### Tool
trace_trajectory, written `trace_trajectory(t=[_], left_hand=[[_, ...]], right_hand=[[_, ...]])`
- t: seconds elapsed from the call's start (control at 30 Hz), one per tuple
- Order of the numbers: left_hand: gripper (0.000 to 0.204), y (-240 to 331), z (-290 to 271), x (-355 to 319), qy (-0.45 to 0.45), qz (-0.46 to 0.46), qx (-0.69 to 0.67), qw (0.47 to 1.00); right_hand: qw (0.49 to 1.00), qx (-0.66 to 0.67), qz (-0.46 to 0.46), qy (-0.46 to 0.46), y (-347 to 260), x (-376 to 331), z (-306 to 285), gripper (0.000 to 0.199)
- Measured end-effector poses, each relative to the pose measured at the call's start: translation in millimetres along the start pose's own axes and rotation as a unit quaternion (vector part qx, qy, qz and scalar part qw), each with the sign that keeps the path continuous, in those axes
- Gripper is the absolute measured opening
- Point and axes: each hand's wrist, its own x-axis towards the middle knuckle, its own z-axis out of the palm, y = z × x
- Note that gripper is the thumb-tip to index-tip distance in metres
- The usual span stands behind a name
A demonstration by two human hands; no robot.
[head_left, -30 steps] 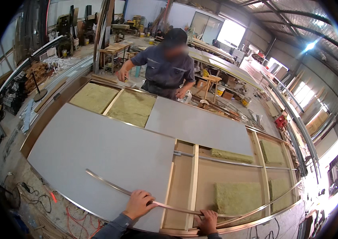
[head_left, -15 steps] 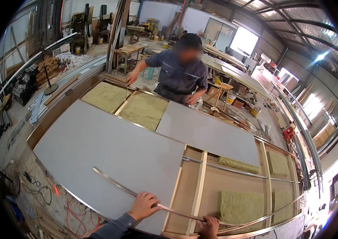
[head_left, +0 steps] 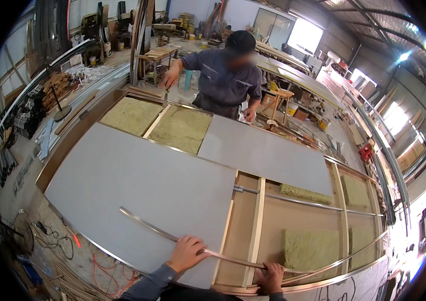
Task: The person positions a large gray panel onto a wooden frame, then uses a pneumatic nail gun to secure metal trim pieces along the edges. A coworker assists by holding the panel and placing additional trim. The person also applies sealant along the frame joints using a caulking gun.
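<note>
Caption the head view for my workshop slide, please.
Both hands, left and right, grip a long metal strip over a grey panel while a co-worker stands opposite.

The person wears a long grey sleeve (head_left: pixel 145 286) on the left arm, reaching to the wrist. Both hands, the left hand (head_left: pixel 188 253) and the right hand (head_left: pixel 269 277), are bare, without gloves.

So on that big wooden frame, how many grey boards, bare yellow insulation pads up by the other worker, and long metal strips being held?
Grey boards: 2
Yellow insulation pads by the other worker: 2
Metal strip, under the left hand and right hand: 1
Total: 5
</note>
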Motion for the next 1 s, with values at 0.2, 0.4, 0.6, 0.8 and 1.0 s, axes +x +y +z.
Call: trace_trajectory(t=[0.2,0.4,0.6,0.8,1.0], left_hand=[[0.031,-2,6,2,0.008,0.007,0.002,1.0],[0.032,-1,2,5,0.008,0.013,0.0,1.0],[0.031,2,-4,7,0.002,0.02,0.008,1.0],[0.028,2,3,6,0.0,0.016,0.015,1.0],[0.028,3,4,7,0.003,0.018,0.01,1.0]], right_hand=[[1.0,0.006,0.007,-0.009,3,-1,-3,0.042],[1.0,0.003,0.007,-0.003,3,-3,-1,0.042],[1.0,-0.008,0.016,-0.005,-3,0,-5,0.042],[1.0,-0.01,0.001,0.011,-4,3,-9,0.041],[1.0,-0.014,-0.002,0.022,-2,1,-7,0.04]])
